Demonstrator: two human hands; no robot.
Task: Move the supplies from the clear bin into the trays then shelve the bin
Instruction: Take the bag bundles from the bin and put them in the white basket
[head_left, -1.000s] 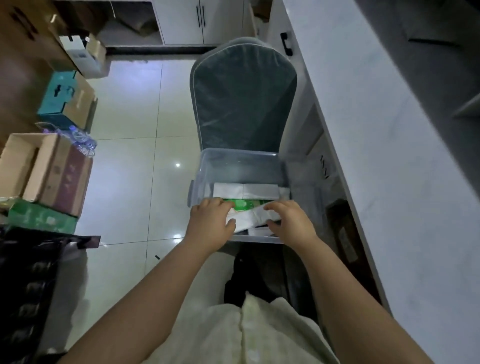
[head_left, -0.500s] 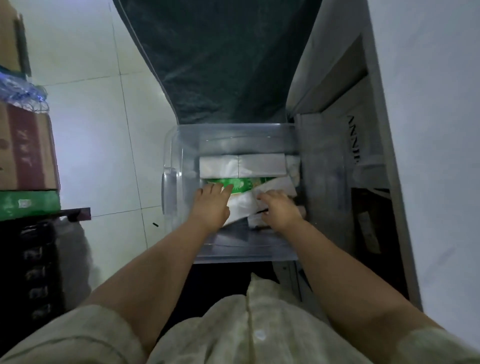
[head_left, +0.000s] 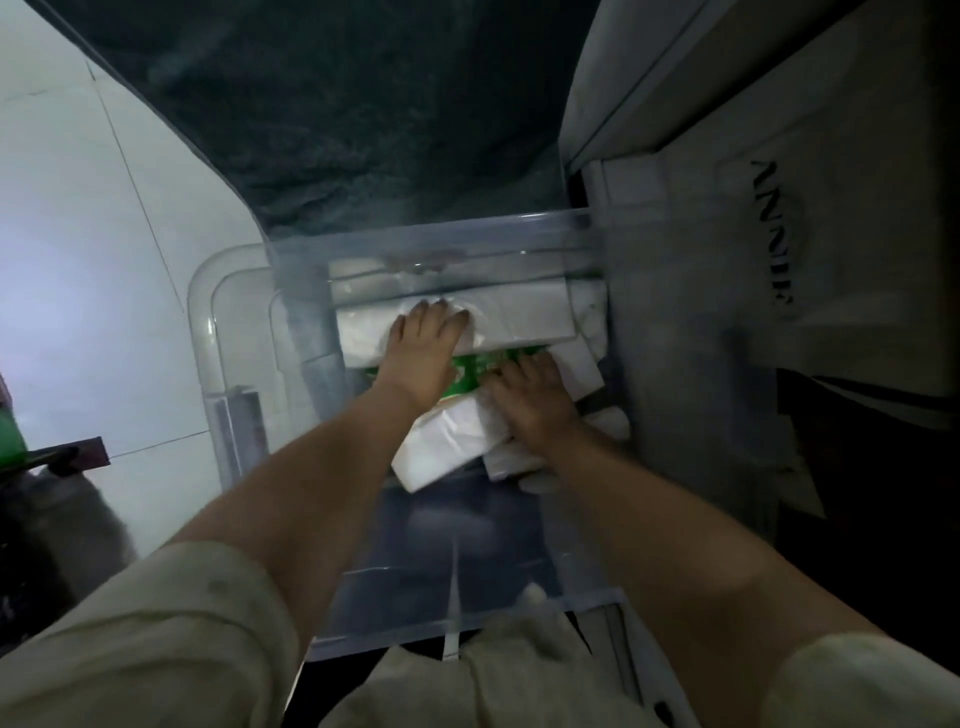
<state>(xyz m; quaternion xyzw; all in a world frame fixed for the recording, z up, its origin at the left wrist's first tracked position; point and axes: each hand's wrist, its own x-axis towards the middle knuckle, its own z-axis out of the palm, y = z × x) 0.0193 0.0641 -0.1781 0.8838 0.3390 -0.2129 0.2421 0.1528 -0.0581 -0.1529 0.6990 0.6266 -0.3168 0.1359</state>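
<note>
The clear bin (head_left: 228, 332) sits on a chair seat in front of me. Inside lie several white wrapped packs and a green pack (head_left: 480, 370). My left hand (head_left: 423, 345) reaches to the far side and presses flat, fingers spread, on a long white pack (head_left: 519, 317). My right hand (head_left: 530, 402) rests on a nearer white pack (head_left: 447, 449) that lies tilted; its fingers curl toward the green pack. Whether either hand truly grips its pack I cannot make out. No trays are in view.
The chair's dark padded back (head_left: 363, 114) rises just behind the bin. A grey cabinet side with a lettered bag (head_left: 774, 234) stands close on the right. White floor tiles (head_left: 78, 260) lie to the left, with dark objects (head_left: 47, 499) at the lower left.
My head has dropped much closer to the bin. My left hand has moved from the near pack to the long white pack at the far side. My right hand stays on the near pack.
</note>
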